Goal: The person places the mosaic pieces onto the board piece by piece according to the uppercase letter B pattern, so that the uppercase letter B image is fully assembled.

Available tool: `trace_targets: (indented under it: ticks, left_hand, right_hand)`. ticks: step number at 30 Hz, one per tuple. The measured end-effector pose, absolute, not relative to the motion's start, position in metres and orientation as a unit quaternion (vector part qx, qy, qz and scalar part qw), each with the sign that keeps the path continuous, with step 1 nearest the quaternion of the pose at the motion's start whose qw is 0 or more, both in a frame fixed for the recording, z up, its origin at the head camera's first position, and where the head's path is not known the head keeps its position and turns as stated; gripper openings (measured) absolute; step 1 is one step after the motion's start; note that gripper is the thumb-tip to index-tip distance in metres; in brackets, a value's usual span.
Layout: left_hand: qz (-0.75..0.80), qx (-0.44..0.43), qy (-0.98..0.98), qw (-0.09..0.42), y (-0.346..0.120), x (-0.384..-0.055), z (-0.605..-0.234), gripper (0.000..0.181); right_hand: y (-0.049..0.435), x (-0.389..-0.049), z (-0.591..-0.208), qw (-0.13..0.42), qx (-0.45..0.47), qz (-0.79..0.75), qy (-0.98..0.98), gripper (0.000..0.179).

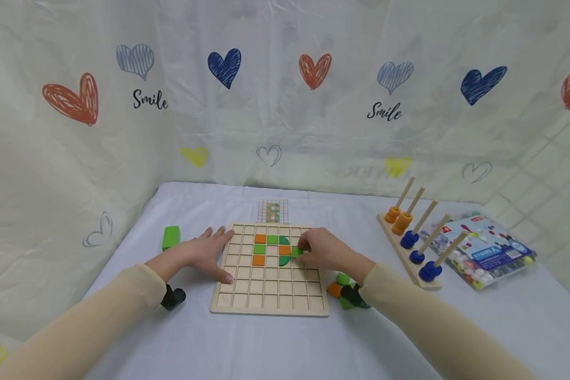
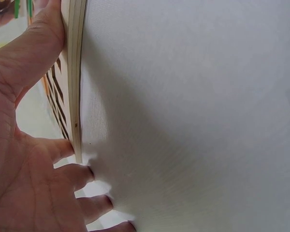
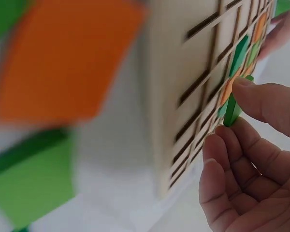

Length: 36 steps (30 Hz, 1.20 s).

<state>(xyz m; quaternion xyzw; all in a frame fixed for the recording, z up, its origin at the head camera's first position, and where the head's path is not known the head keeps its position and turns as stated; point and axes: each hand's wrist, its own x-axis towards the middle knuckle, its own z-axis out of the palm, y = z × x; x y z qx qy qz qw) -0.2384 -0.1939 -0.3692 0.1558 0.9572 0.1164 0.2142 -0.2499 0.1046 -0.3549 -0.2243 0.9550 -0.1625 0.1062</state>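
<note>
The right hand pinched a light green square tile, apparently of painted wood, between thumb and fingers. The tile was at the pale wooden grid board, just right of an orange square tile; whether it lay flat in a cell could not be told. The left hand held no tile: its fingers were spread wide, the thumb on the board's left border and the index finger near the far left corner. This hold suited the step, since a braced board was less likely to slide on the white cloth-covered table.

Sound seating called for squaring the tile to the raised ribs, lowering it level, and pressing its centre until flush. A tilted entry risked catching a rib, and stray fingers risked nudging the dark green curved tile nearby. The small printed pattern card, beyond the board's far edge, was the likely reference for checking colour and cell before release
</note>
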Motion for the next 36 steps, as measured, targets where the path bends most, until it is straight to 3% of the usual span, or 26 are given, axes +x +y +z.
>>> trace_targets:
  ticks: [12, 36]
  left_hand:
    - [0.120, 0.154, 0.957, 0.214, -0.194, -0.240, -0.373, 0.121]
    - [0.110, 0.155, 0.959, 0.209, -0.195, -0.240, -0.371, 0.121]
  right_hand:
    - [0.055, -0.242, -0.356, 0.110, -0.278, -0.138, 0.944, 0.017]
    - [0.047, -0.242, -0.360, 0.114, -0.268, -0.133, 0.947, 0.020]
